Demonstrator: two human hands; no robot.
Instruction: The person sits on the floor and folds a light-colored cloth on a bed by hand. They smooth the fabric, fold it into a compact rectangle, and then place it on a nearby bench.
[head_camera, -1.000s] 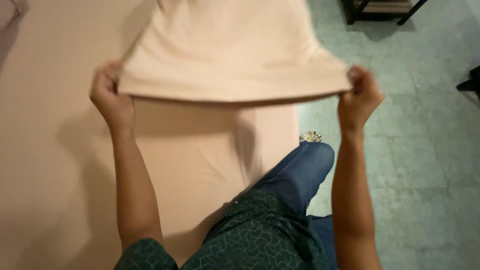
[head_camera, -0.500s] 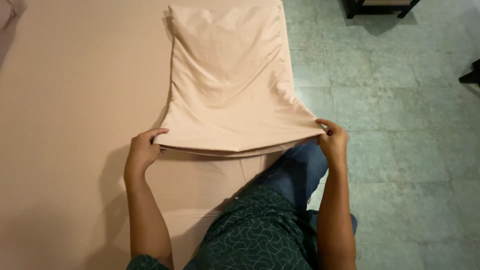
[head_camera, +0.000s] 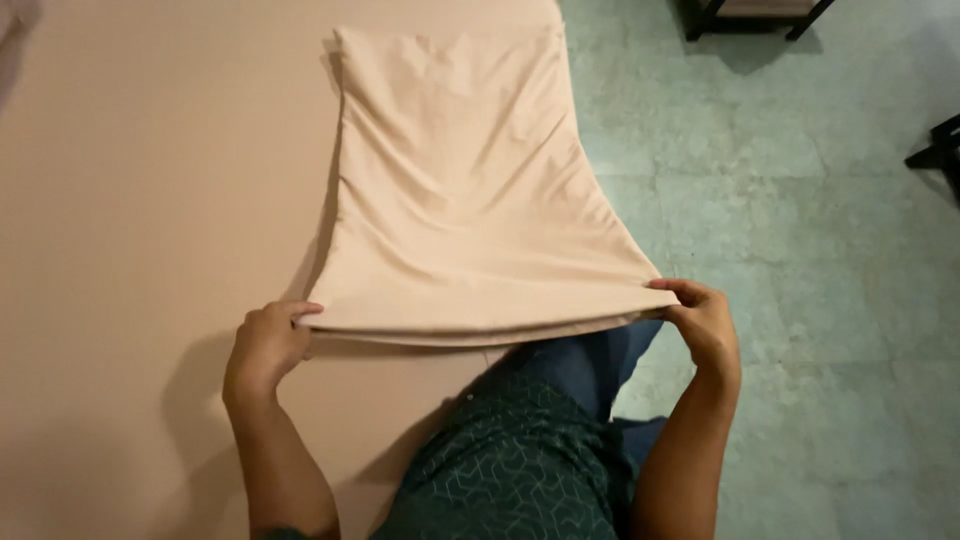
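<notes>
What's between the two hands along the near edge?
Head view: only the folded cloth's near edge spans from left hand to right hand; each hand pinches a corner.

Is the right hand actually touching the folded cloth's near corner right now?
Touching. The head view shows the right hand with its fingertips pinching the near right corner of the folded peach cloth, no gap visible; the left hand grips the opposite corner.

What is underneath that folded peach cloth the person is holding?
The folded cloth lies on a matching peach-covered surface; its near edge hangs over the person's jeans. Anything beneath its middle is hidden.
</notes>
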